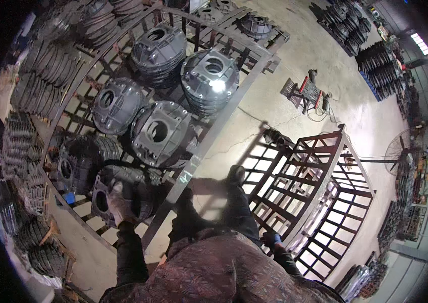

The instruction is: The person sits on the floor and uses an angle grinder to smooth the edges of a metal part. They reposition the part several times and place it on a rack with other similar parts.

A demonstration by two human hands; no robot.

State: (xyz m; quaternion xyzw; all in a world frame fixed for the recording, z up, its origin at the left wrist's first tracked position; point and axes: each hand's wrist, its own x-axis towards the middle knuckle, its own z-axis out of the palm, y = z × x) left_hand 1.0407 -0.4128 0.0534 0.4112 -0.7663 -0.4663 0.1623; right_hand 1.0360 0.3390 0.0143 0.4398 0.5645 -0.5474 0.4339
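Note:
My left hand (119, 206), in a pale glove, lies on a dark metal housing casting (102, 201) in the near corner of a metal-barred crate. Its fingers stretch along the casting, beside the round hole. Farther up in the crate are more bell-shaped castings: a grey one with a wide central hole (159, 131), a shiny stack (210, 76) and another stack (158, 48). My right hand (272, 239), in a blue glove, is low at my right side by the edge of a barred metal rack (295, 222). Its fingers are too small and dark to read.
The crate's long steel rail (214, 131) runs just left of my legs. Stacked ribbed castings (47, 70) line the far left. A red-handled cart-like item (309, 93) with cables is on the concrete floor (269, 106). A large fan (398, 152) stands at the right.

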